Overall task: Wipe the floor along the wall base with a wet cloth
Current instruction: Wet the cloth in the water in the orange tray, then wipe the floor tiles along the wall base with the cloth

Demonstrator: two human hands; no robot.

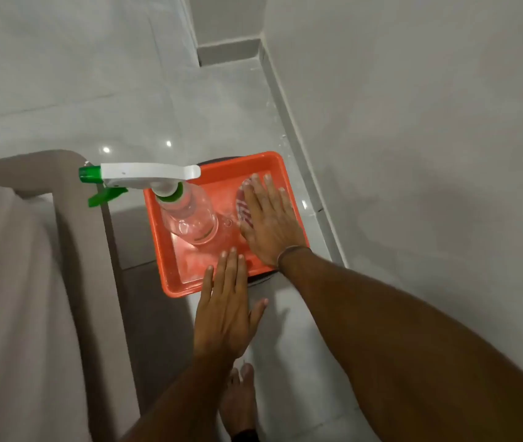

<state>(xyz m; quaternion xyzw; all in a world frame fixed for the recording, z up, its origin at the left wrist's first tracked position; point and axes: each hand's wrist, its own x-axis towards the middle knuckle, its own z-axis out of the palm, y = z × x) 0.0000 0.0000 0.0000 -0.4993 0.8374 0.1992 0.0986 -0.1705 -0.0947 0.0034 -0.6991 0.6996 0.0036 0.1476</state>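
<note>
An orange tray (pixel 221 173) sits raised on something dark, close to the wall base (pixel 298 135). In it lies a red-and-white striped cloth (pixel 243 209), mostly hidden under my right hand (pixel 269 221), which lies flat on it with fingers spread. A clear spray bottle (pixel 190 218) with a white and green trigger head stands in the tray's left half. My left hand (pixel 225 301) hovers flat over the tray's near edge, fingers extended, holding nothing.
A beige sofa (pixel 30 282) fills the left side, its arm close to the tray. The grey wall (pixel 413 154) runs along the right, with a corner recess at the top. Glossy tiled floor (pixel 126 74) lies beyond the tray. My bare foot (pixel 241 400) shows below.
</note>
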